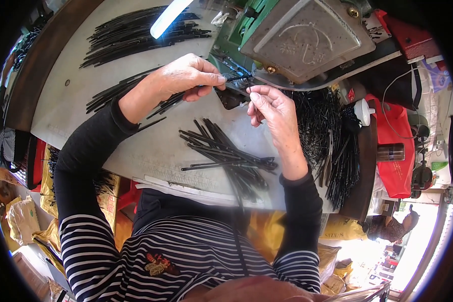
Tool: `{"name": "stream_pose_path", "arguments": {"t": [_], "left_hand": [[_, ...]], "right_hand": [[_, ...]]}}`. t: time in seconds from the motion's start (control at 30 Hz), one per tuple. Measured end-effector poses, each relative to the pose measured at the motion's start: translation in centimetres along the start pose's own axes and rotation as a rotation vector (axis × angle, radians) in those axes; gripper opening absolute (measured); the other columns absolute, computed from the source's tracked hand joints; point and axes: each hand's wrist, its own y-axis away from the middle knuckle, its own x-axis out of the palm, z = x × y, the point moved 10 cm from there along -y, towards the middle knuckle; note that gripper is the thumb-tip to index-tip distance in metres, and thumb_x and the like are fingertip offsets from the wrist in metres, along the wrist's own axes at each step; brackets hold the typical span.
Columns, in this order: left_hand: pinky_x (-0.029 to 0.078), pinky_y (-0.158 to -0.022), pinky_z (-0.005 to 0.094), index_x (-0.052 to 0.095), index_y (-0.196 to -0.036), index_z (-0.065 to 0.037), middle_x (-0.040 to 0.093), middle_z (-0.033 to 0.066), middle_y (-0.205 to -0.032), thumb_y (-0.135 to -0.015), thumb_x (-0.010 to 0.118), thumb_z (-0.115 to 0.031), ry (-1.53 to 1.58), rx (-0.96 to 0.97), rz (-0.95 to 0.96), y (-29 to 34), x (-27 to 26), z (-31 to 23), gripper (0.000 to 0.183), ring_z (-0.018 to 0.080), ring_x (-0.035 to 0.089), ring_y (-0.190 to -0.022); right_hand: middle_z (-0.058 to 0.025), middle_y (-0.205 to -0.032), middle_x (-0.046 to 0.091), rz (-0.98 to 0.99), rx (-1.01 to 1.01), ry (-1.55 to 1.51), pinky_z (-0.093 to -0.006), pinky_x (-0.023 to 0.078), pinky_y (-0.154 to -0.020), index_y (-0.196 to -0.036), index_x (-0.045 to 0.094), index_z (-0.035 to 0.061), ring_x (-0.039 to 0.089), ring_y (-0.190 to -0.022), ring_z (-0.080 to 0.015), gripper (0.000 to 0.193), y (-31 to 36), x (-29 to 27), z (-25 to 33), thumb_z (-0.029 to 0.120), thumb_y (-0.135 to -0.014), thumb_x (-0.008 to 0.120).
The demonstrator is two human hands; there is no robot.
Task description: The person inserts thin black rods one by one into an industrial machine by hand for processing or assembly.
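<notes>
My left hand (189, 78) is closed, thumb against fingers, on one end of a thin black strap (236, 78). The strap reaches right, to the working spot under the head of a green machine (234, 38). My right hand (274, 106) pinches a narrow black end just below that spot. Whether both hands hold one and the same strap, I cannot tell. Below them a loose pile of black straps (221, 148) lies crosswise on the pale tabletop (141, 146). More straps (121, 90) lie partly under my left forearm.
A large bundle of black straps (141, 32) lies at the far left, beneath a bright lamp (170, 17). The machine's grey cover (309, 40) overhangs the far right. Tangled black straps (322, 131) crowd the table's right side, beside a red bag (395, 151).
</notes>
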Motion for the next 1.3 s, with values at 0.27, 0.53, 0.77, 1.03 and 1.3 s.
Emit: {"name": "stream_pose_path", "arguments": {"t": [0.27, 0.53, 0.77, 1.03, 1.3], "left_hand": [[0.033, -0.037, 0.0200, 0.065, -0.089, 0.004, 0.049, 0.0017, -0.052, -0.087, 0.060, -0.030, 0.002, 0.006, 0.006, 0.0, 0.1, -0.3, 0.035, 0.0078, 0.043, -0.038], [0.034, -0.037, 0.0197, 0.065, -0.090, 0.004, 0.050, 0.0019, -0.052, -0.087, 0.059, -0.029, 0.014, 0.022, 0.021, 0.2, 0.1, -0.4, 0.034, 0.0075, 0.044, -0.038], [0.034, -0.037, 0.0200, 0.066, -0.090, 0.004, 0.051, 0.0022, -0.052, -0.087, 0.059, -0.029, -0.021, 0.032, 0.010, -0.1, -0.2, -0.4, 0.034, 0.0075, 0.044, -0.039], [0.031, -0.038, 0.0230, 0.066, -0.086, 0.002, 0.048, 0.0008, -0.050, -0.085, 0.059, -0.028, 0.005, 0.049, 0.049, 0.6, 0.5, -1.0, 0.031, 0.0073, 0.042, -0.038], [0.035, -0.039, 0.0226, 0.065, -0.086, 0.001, 0.050, 0.0001, -0.050, -0.086, 0.057, -0.028, 0.002, 0.119, 0.025, 1.5, 1.5, -1.5, 0.030, 0.0070, 0.044, -0.039]], "right_hand": [[-0.0048, -0.068, 0.058, -0.012, -0.038, -0.030, -0.0190, 0.042, -0.048, -0.103, 0.057, -0.0027, 0.052, -0.051, -0.0076, 0.023, 0.3, -0.2, -0.1, 0.015, -0.089, 0.057], [-0.0051, -0.068, 0.058, -0.042, -0.051, -0.047, -0.0194, 0.042, -0.047, -0.102, 0.057, -0.0029, 0.052, -0.050, -0.0080, 0.022, 0.5, 0.1, 0.0, 0.015, -0.089, 0.057], [-0.0054, -0.068, 0.058, -0.043, -0.064, -0.025, -0.0197, 0.042, -0.046, -0.102, 0.057, -0.0029, 0.052, -0.049, -0.0085, 0.021, 0.1, 0.0, 0.2, 0.014, -0.089, 0.057], [-0.0069, -0.070, 0.057, -0.087, 0.028, -0.067, -0.0214, 0.042, -0.045, -0.103, 0.057, -0.0031, 0.053, -0.049, -0.0114, 0.022, 0.7, -0.5, -0.3, 0.012, -0.088, 0.057], [-0.0058, -0.079, 0.064, -0.285, -0.063, -0.547, -0.0236, 0.053, -0.055, -0.100, 0.059, 0.0023, 0.063, -0.063, -0.0134, 0.015, 0.6, -3.2, -1.5, 0.008, -0.087, 0.056]]}}
